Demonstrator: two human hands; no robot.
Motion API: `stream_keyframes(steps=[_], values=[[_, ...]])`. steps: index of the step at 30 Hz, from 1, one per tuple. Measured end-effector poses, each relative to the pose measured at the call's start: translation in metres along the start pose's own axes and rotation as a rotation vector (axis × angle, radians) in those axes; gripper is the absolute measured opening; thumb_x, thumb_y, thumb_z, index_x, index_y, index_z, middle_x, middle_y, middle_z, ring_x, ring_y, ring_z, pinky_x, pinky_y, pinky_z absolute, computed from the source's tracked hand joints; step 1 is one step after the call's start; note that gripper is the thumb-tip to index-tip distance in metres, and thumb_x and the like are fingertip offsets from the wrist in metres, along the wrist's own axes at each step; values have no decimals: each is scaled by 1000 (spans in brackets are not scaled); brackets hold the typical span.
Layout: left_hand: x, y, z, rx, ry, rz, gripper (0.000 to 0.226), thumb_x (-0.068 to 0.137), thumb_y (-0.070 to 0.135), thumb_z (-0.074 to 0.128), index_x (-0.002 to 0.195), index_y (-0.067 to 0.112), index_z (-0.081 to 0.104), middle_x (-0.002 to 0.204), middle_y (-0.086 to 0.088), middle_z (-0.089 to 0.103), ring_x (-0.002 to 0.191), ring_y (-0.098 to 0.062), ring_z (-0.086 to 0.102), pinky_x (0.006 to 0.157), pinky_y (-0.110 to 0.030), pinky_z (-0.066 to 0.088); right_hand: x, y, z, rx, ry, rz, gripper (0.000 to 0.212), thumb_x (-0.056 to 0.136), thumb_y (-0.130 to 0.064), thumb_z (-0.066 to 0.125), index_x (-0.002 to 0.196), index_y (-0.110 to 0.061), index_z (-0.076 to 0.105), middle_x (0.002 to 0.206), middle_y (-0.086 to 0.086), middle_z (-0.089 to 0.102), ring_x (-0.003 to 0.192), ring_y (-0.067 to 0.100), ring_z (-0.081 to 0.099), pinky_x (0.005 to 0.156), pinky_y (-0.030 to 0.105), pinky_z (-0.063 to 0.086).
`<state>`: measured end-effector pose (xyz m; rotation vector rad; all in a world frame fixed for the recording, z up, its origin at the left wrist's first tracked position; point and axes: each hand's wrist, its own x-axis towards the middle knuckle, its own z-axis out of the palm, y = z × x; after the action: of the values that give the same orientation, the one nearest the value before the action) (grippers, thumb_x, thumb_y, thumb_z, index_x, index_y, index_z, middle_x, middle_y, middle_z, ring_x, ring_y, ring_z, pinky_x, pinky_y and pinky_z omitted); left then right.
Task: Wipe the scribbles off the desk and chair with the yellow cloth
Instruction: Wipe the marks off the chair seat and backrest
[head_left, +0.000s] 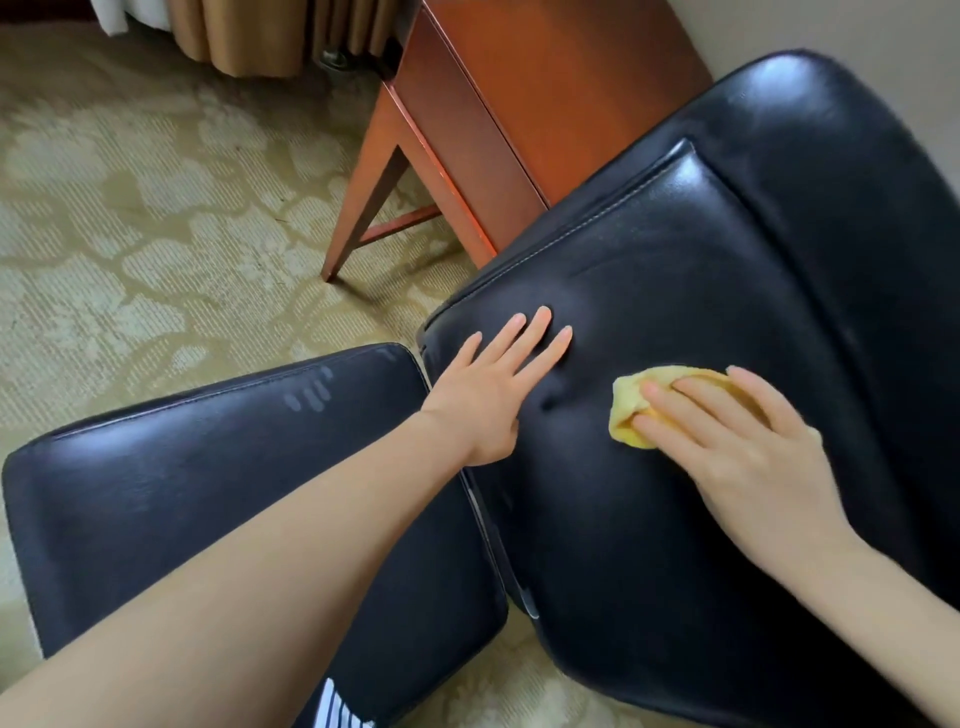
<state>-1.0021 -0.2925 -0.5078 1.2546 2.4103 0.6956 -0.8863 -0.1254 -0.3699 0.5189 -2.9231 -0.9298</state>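
Your right hand (727, 436) lies flat on the yellow cloth (631, 410), right of centre in the frame. Its fingers are nearly straight and press the cloth against the chair backrest (727, 260); no finger curls round it. Your left hand (493, 387), just left of the cloth and apart from it, rests palm down on the same backrest, fingers straight and spread. Pale streak marks (310, 396) show on the seat (208, 493) at lower left. The desk (493, 104) stands at upper centre on patterned carpet (130, 208).

Left hand (491, 387), right hand (753, 452) bare, forearms (291, 545) bare; dark white-striped garment (332, 707)
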Motion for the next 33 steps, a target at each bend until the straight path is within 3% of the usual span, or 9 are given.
stream_keyframes(steps=[4, 10, 16, 19, 22, 25, 28, 30, 33], values=[[-13, -9, 6, 33, 31, -21, 95, 88, 14, 48, 145, 28, -28, 154, 3, -31, 144, -20, -22, 117, -40, -2, 43, 16, 13, -20, 176, 31, 39, 96, 5, 36, 107, -15, 68, 115, 4, 66, 109, 23, 54, 104, 39, 35], [-49, -36, 27, 54, -19, -170, 93, 91, 19, 46, 142, 23, -32, 148, 0, -39, 143, -20, -25, 117, -40, -4, 130, -2, 56, 76, 337, 47, 25, 97, -4, 46, 110, -14, 65, 115, 5, 66, 111, 21, 46, 105, 36, 28], [-83, -70, 28, 41, -28, -294, 91, 93, 17, 44, 135, 22, -36, 143, 1, -42, 136, -19, -34, 117, -42, -5, 182, -52, 82, 56, 44, -91, 16, 84, -7, 62, 97, -9, 71, 107, 9, 66, 105, 30, 57, 103, 43, 26], [-96, -85, 27, 55, -22, -329, 90, 93, 19, 45, 136, 22, -34, 143, 1, -41, 132, -19, -34, 117, -44, -5, 201, -87, 95, -55, -196, -116, 16, 89, -15, 58, 102, -20, 67, 106, -4, 62, 108, 19, 54, 106, 37, 22], [-106, -99, 32, 102, 84, -323, 100, 74, 14, 69, 151, 14, 6, 158, -9, -1, 143, -27, 1, 112, -52, 21, 212, -119, 114, -70, -411, -69, 19, 97, -23, 44, 104, -22, 62, 111, -8, 60, 116, 11, 45, 105, 33, 17], [-112, -109, 43, 119, 87, -323, 99, 61, 10, 76, 147, 10, 29, 155, -10, 24, 140, -30, 25, 104, -54, 34, 214, -141, 119, -252, -485, -155, 23, 96, -14, 48, 79, -1, 55, 89, 8, 58, 108, 17, 49, 103, 34, 26], [-112, -108, 49, 142, 104, -319, 97, 55, 11, 80, 143, 6, 39, 151, -11, 32, 137, -30, 33, 99, -55, 39, 201, -152, 126, -311, -577, -318, 20, 95, -19, 49, 106, -7, 60, 113, 3, 59, 116, 23, 45, 110, 38, 22], [-109, -103, 49, 136, 74, -329, 94, 66, 13, 75, 148, 8, 29, 156, -9, 15, 141, -26, 15, 106, -53, 31, 187, -158, 131, -324, -584, -373, 29, 93, -30, 53, 118, -18, 61, 121, -1, 59, 121, 22, 43, 114, 40, 17], [-103, -93, 46, 105, -39, -315, 82, 93, 17, 44, 149, 17, -16, 146, 3, -36, 134, -16, -30, 117, -45, -2, 148, -166, 140, -272, -632, -421, 30, 94, -30, 52, 120, -18, 60, 120, 0, 59, 120, 23, 42, 112, 40, 17]])
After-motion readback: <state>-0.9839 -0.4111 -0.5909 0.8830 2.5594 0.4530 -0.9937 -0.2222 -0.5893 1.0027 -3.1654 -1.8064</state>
